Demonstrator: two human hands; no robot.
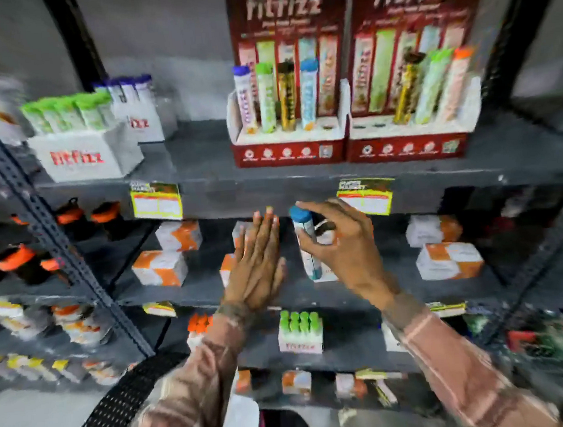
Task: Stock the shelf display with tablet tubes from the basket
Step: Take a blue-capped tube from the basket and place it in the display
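My right hand [341,242] grips a white tablet tube with a blue cap [305,242], held upright below the front edge of the top shelf. My left hand [257,267] is flat with fingers together beside it, holding nothing. On the top shelf stand two red fitfizz display boxes. The left display [287,144] holds several upright tubes, and its rightmost slot shows no tube. The right display [410,139] holds three leaning tubes on its right side. A black mesh strap [120,408] runs across the lower left; the basket itself is hidden.
White fitfizz cartons with green-capped tubes [84,142] and purple-capped tubes [135,103] sit at the top shelf's left. Orange-and-white boxes [449,260] fill the middle shelf behind my hands. A small carton of green-capped tubes [300,335] stands lower down. A slotted metal upright [55,235] divides the racks.
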